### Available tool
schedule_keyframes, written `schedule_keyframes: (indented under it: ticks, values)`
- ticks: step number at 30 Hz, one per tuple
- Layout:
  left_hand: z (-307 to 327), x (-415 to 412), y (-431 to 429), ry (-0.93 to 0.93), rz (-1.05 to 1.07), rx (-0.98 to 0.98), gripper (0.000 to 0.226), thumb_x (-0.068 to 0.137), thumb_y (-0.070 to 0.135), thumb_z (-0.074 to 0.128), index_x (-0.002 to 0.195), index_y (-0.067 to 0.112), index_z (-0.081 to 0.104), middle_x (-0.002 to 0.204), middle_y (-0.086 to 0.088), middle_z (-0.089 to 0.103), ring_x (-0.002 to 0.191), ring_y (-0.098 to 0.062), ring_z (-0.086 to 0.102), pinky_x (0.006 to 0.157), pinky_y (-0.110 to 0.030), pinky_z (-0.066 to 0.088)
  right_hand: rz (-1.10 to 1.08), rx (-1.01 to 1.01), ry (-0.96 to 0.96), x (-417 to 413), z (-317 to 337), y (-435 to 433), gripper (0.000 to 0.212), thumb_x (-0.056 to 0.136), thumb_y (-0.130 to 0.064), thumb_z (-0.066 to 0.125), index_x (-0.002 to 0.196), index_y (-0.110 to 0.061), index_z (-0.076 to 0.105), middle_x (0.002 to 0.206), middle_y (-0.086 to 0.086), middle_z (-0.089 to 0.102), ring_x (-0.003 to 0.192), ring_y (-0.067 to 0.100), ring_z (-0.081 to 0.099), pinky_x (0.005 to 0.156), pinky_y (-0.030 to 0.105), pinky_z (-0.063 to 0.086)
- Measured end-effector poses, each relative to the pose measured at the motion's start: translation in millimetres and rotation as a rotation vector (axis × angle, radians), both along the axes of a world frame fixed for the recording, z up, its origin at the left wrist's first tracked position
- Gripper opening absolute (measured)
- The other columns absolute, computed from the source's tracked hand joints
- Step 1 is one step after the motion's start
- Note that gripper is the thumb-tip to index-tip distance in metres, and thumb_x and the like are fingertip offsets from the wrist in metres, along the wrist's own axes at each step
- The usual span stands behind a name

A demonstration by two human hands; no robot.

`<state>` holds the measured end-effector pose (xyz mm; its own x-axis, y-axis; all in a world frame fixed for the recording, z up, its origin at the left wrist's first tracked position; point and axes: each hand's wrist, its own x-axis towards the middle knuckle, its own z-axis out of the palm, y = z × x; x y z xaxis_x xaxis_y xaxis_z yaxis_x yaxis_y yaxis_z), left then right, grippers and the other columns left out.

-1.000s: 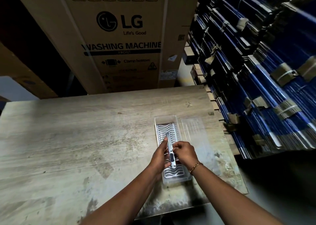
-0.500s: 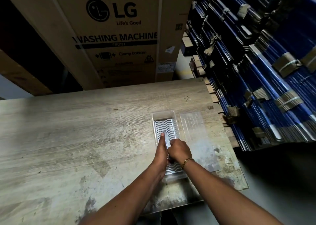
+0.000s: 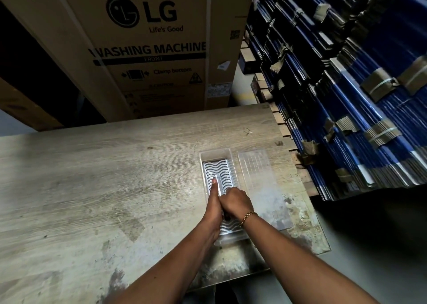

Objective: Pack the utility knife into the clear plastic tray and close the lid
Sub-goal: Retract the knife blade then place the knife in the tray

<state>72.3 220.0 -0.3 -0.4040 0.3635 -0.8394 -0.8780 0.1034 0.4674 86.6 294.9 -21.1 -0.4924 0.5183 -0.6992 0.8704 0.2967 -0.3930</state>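
Observation:
A clear plastic tray (image 3: 206, 158) with a white wavy-patterned insert lies lengthwise near the right end of the wooden table (image 3: 92, 176). Its clear lid (image 3: 258, 176) lies open flat on the table, right beside it. The silver utility knife (image 3: 219, 183) lies along the tray's middle on the insert. My left hand (image 3: 213, 202) presses on the knife's left side, index finger stretched along it. My right hand (image 3: 235, 203), with a gold bracelet at the wrist, covers the knife's near part, fingers curled over it. The knife's rear half is hidden under both hands.
A large LG washing-machine carton (image 3: 147, 49) stands behind the table's far edge. Stacks of flat blue cardboard bundles (image 3: 346, 96) strapped with bands lean close along the right side. The table's right edge (image 3: 312, 211) lies just past the lid.
The knife has gone from held up over the tray to lying down on the insert. Both hands lowered with it and now press on it. The camera tilted a little.

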Motion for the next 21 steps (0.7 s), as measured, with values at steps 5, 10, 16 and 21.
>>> schedule_keyframes:
  ticks: [5,10,16,21]
  values:
    - [0,2,2,-0.009,-0.014,-0.007,0.08,0.087,0.08,0.032,0.089,0.009,0.071,0.098,-0.022,0.064,0.081,-0.026,0.061,0.061,-0.03,0.046,0.016,0.004,-0.001,0,-3,1,0.049,0.072,-0.045,0.044,0.096,-0.01,0.069,0.106,0.015,0.074,0.097,0.034,0.07,0.069,0.031,0.045]
    - [-2,3,2,-0.031,-0.015,-0.01,0.081,0.086,0.081,0.032,0.093,0.009,0.068,0.102,-0.021,0.063,0.089,-0.029,0.061,0.068,-0.033,0.048,0.011,-0.022,-0.003,0,-7,2,0.043,0.066,-0.039,0.043,0.087,-0.012,0.068,0.1,0.016,0.076,0.095,0.034,0.071,0.069,0.031,0.047]
    - [-10,4,0,-0.043,-0.014,0.043,0.079,0.089,0.078,0.032,0.093,0.008,0.069,0.109,-0.026,0.066,0.098,-0.033,0.063,0.083,-0.042,0.051,0.025,-0.035,0.02,2,-6,4,0.033,0.065,-0.033,0.043,0.08,-0.013,0.064,0.098,0.017,0.074,0.094,0.035,0.07,0.068,0.031,0.045]
    - [-10,0,-6,0.011,-0.021,0.043,0.084,0.092,0.073,0.033,0.132,0.004,0.062,0.13,-0.029,0.064,0.115,-0.041,0.065,0.078,-0.042,0.059,-0.008,-0.041,0.118,8,-2,4,0.019,0.075,-0.027,0.046,0.059,-0.017,0.044,0.08,0.01,0.063,0.085,0.033,0.064,0.066,0.032,0.04]
